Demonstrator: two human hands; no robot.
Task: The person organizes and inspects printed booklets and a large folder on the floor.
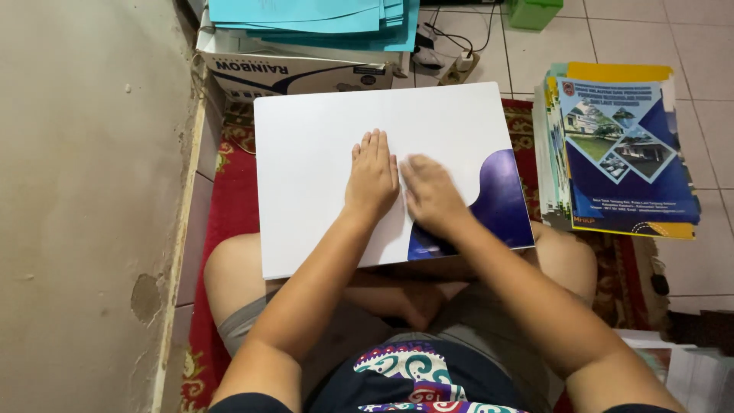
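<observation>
L hand (372, 177) & R hand (430, 193) open, palms flat on white folder (321, 153).

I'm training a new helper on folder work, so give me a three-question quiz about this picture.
1. True or false: both hands lie flat on the white folder sheet.
2. Which hand is closer to the blue curved pocket: the left hand or the right hand?
3. Where is the stack of printed blue-and-yellow folders? A) on the person's lap B) on the tiled floor to the person's right C) on the cardboard box

Key: 1 true; 2 the right hand; 3 B
</observation>
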